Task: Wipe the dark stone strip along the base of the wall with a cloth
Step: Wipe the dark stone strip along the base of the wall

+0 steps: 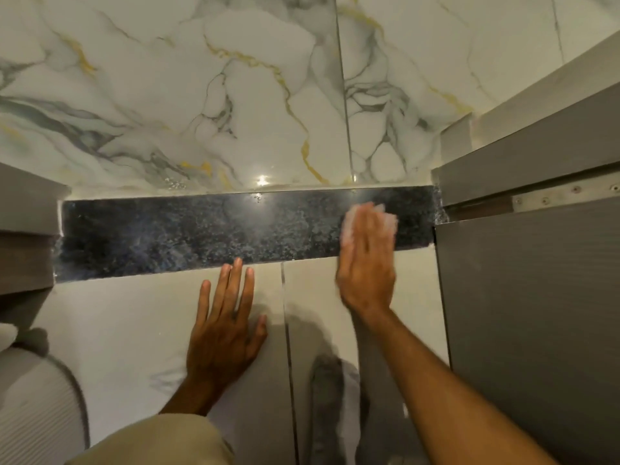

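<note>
A dark speckled stone strip (201, 229) runs along the foot of the marble wall (201, 95), from the left cabinet to the right one. My right hand (367, 263) lies flat over a white cloth (389, 219) and presses it against the strip near its right end; only the cloth's edges show around my fingers. My left hand (224, 323) rests flat on the pale floor tile (134, 313), fingers spread, its fingertips just below the strip's lower edge. It holds nothing.
A grey cabinet (530, 297) stands hard against the strip's right end. Another grey unit (27, 229) closes the left end. A ribbed white object (37, 407) sits at lower left. My beige-clad knee (157, 444) is at the bottom.
</note>
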The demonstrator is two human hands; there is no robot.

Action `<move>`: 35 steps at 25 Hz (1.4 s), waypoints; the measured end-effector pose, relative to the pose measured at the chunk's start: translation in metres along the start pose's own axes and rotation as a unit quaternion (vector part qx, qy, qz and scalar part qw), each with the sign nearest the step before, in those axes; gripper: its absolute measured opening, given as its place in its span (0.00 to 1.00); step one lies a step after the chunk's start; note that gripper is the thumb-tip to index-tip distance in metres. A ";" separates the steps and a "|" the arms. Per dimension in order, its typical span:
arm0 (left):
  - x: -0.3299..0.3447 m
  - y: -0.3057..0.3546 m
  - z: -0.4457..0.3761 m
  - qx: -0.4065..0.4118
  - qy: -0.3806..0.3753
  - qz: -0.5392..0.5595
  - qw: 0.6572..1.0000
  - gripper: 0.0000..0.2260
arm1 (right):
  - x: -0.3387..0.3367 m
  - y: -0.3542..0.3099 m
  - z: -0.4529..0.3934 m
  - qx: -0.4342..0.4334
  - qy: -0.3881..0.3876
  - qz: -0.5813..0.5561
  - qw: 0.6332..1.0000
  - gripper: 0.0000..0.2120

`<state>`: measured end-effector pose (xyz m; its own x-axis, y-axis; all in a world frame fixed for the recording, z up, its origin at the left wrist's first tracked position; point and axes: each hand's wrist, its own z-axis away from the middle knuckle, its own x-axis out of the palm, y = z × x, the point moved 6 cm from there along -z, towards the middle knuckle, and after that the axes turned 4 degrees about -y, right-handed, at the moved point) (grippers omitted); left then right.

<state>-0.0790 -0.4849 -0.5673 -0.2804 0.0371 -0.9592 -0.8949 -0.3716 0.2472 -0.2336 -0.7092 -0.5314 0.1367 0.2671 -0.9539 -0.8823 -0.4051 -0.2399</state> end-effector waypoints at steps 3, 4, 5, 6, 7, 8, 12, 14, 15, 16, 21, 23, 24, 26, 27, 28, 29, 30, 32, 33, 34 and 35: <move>0.006 0.000 0.001 0.010 0.004 -0.002 1.000 0.36 | -0.022 0.038 -0.086 0.125 0.023 0.048 0.991 0.31; 0.008 -0.002 0.000 0.012 0.005 -0.005 1.000 0.36 | -0.021 0.037 -0.101 0.122 0.021 0.049 0.991 0.31; 0.009 -0.004 -0.002 0.011 0.003 -0.011 1.000 0.36 | -0.019 0.032 -0.098 0.129 0.036 0.045 0.990 0.31; 0.010 -0.003 -0.001 0.010 0.000 -0.013 1.000 0.36 | -0.016 0.026 -0.077 0.137 0.050 0.042 0.988 0.31; 0.009 -0.002 0.001 0.010 -0.002 -0.010 1.000 0.35 | -0.009 0.022 -0.044 0.143 0.051 0.046 0.987 0.31; 0.008 -0.001 0.002 0.011 0.001 -0.005 1.000 0.35 | -0.005 0.018 -0.012 0.146 0.060 0.043 0.987 0.31; 0.007 -0.003 0.002 0.005 -0.002 -0.008 1.000 0.36 | -0.015 0.041 -0.055 0.186 0.049 0.002 0.981 0.31; 0.010 -0.002 0.001 0.009 0.002 -0.012 1.000 0.36 | -0.027 0.062 -0.095 0.211 0.043 0.000 0.977 0.31; 0.011 -0.003 0.000 0.009 0.000 -0.014 1.000 0.36 | -0.026 0.063 -0.096 0.209 0.044 -0.001 0.977 0.31; 0.011 -0.003 0.000 0.009 -0.001 -0.012 1.000 0.36 | -0.021 0.057 -0.081 0.209 0.056 0.008 0.976 0.32; 0.004 -0.001 0.001 0.010 -0.002 0.003 1.000 0.35 | 0.007 0.020 0.030 0.239 0.064 -0.003 0.969 0.34; 0.003 0.001 -0.002 0.011 0.002 0.001 1.000 0.36 | -0.005 0.030 -0.007 0.248 0.075 -0.012 0.966 0.32; 0.004 0.001 -0.002 0.014 0.002 -0.002 1.000 0.36 | -0.007 0.035 -0.034 0.240 0.074 -0.017 0.968 0.32; 0.010 -0.003 -0.002 0.023 -0.002 -0.008 1.000 0.36 | 0.002 0.009 -0.070 0.227 0.062 0.014 0.972 0.33; 0.011 -0.004 -0.002 0.021 -0.001 -0.009 1.000 0.36 | 0.011 -0.026 -0.074 0.175 0.069 0.036 0.982 0.33; 0.011 -0.003 -0.001 0.016 0.002 -0.009 1.000 0.36 | 0.023 -0.068 -0.061 0.093 0.072 0.058 0.991 0.33; 0.010 -0.002 0.000 0.007 0.005 -0.005 1.000 0.36 | 0.039 -0.108 -0.036 -0.009 0.054 0.055 0.997 0.33; 0.007 -0.001 0.002 -0.003 0.013 0.003 1.000 0.36 | 0.053 -0.134 -0.005 -0.106 0.020 0.045 0.993 0.32; -0.001 -0.004 0.002 -0.018 0.024 0.009 0.999 0.36 | 0.051 -0.125 0.042 -0.178 -0.021 0.034 0.983 0.32; -0.003 -0.005 0.001 -0.024 0.025 0.013 0.999 0.36 | 0.041 -0.095 0.053 -0.149 -0.030 0.041 0.988 0.33; -0.005 -0.004 0.002 -0.026 0.028 0.020 0.999 0.35 | 0.026 -0.062 0.054 -0.082 -0.027 0.046 0.995 0.33; -0.007 -0.003 0.002 -0.030 0.035 0.028 0.999 0.34 | 0.010 -0.034 0.044 0.010 -0.004 0.040 0.999 0.33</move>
<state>-0.0752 -0.4819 -0.5613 -0.3019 -0.0491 -0.9521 -0.8556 -0.4265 0.2933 -0.2218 -0.6546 -0.5249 0.0621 0.2417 -0.9684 -0.8993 -0.4074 -0.1593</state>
